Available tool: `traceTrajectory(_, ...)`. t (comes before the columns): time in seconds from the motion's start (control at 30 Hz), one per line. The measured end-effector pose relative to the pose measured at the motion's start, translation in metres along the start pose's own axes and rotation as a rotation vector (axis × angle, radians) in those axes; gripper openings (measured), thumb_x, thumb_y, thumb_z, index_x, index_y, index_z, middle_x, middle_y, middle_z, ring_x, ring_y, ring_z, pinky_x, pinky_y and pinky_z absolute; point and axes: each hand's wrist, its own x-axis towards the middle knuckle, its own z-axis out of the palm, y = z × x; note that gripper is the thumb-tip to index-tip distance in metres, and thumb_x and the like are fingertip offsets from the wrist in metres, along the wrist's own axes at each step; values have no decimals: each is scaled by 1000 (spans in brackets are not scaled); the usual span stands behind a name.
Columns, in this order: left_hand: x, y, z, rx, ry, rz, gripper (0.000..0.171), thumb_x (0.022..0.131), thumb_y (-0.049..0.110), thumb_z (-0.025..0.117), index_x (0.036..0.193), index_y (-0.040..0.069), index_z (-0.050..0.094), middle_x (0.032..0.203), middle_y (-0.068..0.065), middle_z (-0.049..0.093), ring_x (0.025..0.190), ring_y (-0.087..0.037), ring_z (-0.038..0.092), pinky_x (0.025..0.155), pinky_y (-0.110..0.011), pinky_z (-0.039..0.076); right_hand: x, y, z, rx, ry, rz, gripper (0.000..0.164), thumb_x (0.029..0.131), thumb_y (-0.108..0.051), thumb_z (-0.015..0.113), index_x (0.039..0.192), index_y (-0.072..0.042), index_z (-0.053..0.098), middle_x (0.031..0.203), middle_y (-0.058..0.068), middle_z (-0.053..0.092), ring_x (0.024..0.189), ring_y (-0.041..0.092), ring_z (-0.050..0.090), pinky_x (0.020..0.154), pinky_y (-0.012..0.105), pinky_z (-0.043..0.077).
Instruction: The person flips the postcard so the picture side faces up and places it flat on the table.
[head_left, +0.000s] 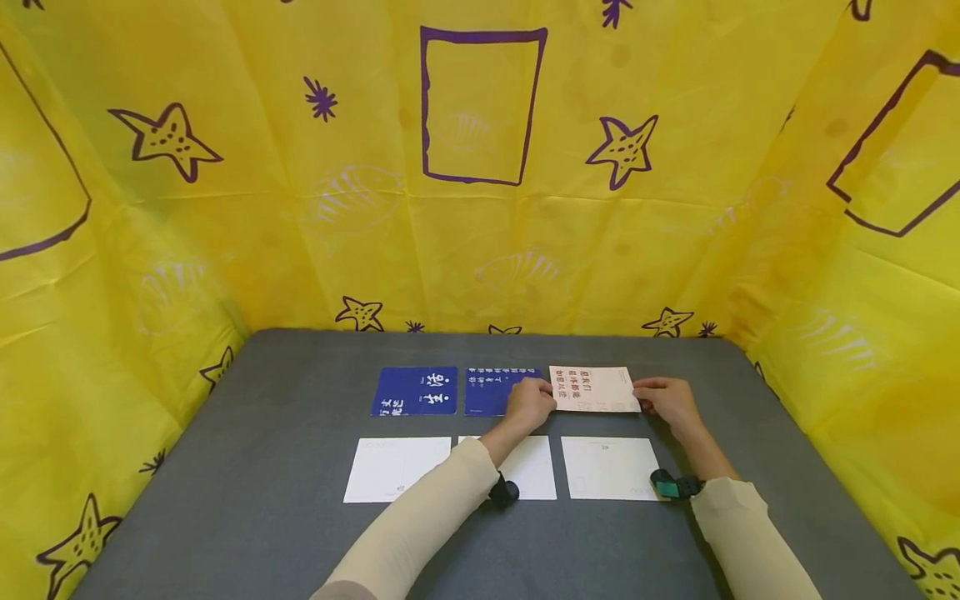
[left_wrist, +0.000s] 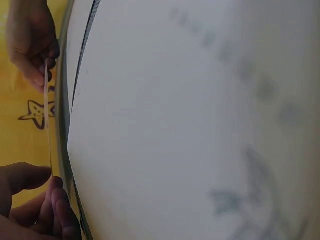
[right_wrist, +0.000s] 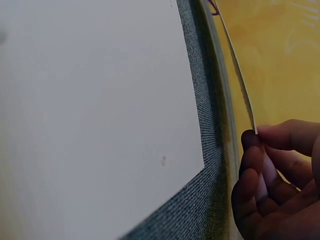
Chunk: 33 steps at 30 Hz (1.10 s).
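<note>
A pale pink postcard with red Chinese writing is at the right end of the back row, held between both hands. My left hand pinches its left edge between thumb and fingers, overlapping a blue postcard in the head view. My right hand pinches the opposite edge, near the lower right corner. Both wrist views show the pink card edge-on, a thin line in the left one and a slightly bowed strip in the right, raised off the table.
Another blue postcard lies at the back left. In front is a row of white cards: left, middle, partly under my left forearm, and right. Yellow patterned cloth walls in the grey table.
</note>
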Motion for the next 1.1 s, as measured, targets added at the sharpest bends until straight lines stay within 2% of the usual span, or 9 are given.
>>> traceTrajectory(0.13, -1, 1, 0, 58, -1, 33, 22, 77, 3, 68, 98, 4, 76, 93, -5, 75, 78, -17, 64, 72, -30, 51, 0, -1, 1, -5, -8, -12, 30, 91, -12, 64, 113, 8, 67, 78, -1, 65, 68, 13, 56, 60, 24, 48)
traceTrajectory(0.23, -1, 2, 1, 107, -20, 63, 14, 76, 1, 66, 86, 5, 75, 76, -2, 70, 66, -14, 56, 60, -26, 45, 0, 0, 1, -11, -8, -17, 29, 91, -12, 65, 113, 8, 67, 78, -1, 65, 69, 14, 56, 60, 24, 48)
traceTrajectory(0.4, -1, 4, 1, 174, -40, 88, 8, 75, 0, 66, 75, 6, 71, 63, 0, 57, 60, -14, 43, 55, -25, 36, 0, 0, 1, -16, -9, -20, 29, 91, -11, 64, 112, 9, 67, 74, -3, 65, 68, 13, 55, 59, 24, 48)
traceTrajectory(0.53, -2, 4, 1, 196, -34, 102, 10, 76, 0, 66, 77, 6, 73, 67, -2, 62, 63, -17, 49, 59, -28, 41, -1, -1, 0, -28, -18, -19, 29, 91, -11, 63, 111, 9, 67, 74, -3, 65, 68, 12, 55, 59, 23, 48)
traceTrajectory(0.67, -2, 4, 0, 199, -24, 124, 21, 76, 0, 66, 93, 6, 77, 86, -4, 74, 81, -21, 67, 75, -32, 52, -1, -1, 0, -11, -16, -16, 30, 93, -12, 62, 112, 11, 66, 74, -4, 65, 65, 11, 56, 58, 23, 49)
traceTrajectory(0.77, -2, 2, -2, 172, -17, 128, 25, 77, 2, 66, 100, 6, 76, 91, -4, 76, 87, -21, 70, 79, -32, 53, -2, -2, 0, 17, -12, -10, 32, 94, -13, 61, 112, 13, 65, 71, -5, 65, 62, 9, 56, 57, 22, 49)
traceTrajectory(0.9, -2, 0, -7, 65, -22, 95, 20, 79, 5, 68, 97, 6, 76, 84, -3, 74, 75, -13, 64, 70, -25, 49, -3, -2, -1, 37, -14, -3, 34, 95, -15, 61, 113, 14, 63, 70, -6, 66, 60, 8, 55, 56, 22, 49)
traceTrajectory(1.0, -3, 0, -13, -26, -48, 62, 18, 82, 8, 69, 98, 5, 75, 86, -4, 74, 73, -10, 62, 67, -22, 47, -4, -3, -1, 38, -20, -5, 35, 95, -18, 61, 113, 13, 64, 71, -6, 66, 60, 8, 56, 57, 22, 49)
traceTrajectory(1.1, -5, 0, -20, -74, -80, 38, 16, 85, 10, 69, 99, 4, 75, 90, -7, 74, 75, -11, 64, 67, -22, 48, -6, -5, 0, 27, -42, -18, 37, 96, -20, 61, 114, 12, 64, 75, -3, 67, 62, 9, 56, 58, 22, 49)
